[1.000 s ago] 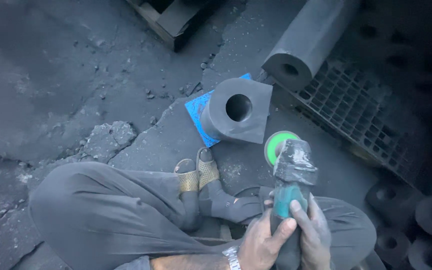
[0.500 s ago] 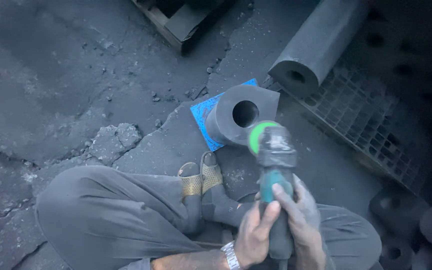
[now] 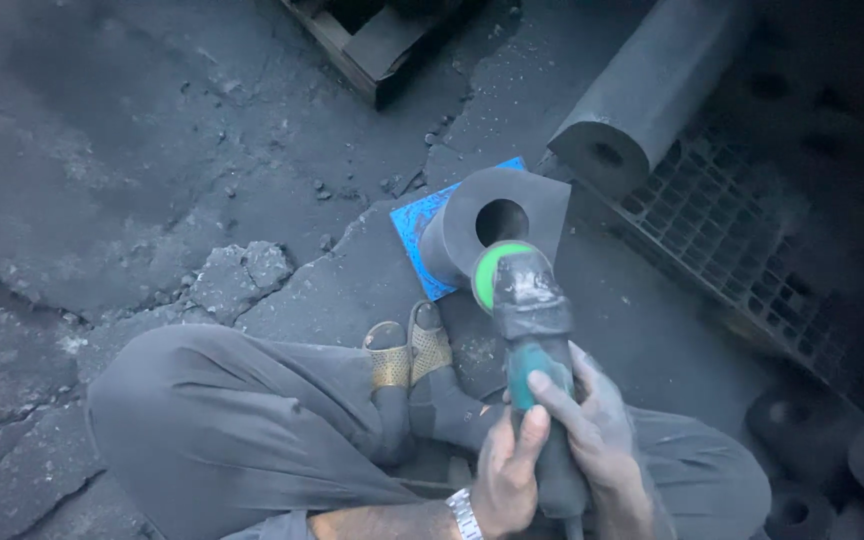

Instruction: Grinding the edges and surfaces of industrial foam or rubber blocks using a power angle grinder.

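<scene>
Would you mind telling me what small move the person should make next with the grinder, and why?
Probably lower the green disc onto the hollow dark block's near face. Both the left hand and the right hand grip the angle grinder, whose disc sits at the block's lower edge just below the bore; contact cannot be confirmed. The block rests on a blue sheet.

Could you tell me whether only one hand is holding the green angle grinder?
No, the left hand and right hand both grip the green angle grinder.
</scene>
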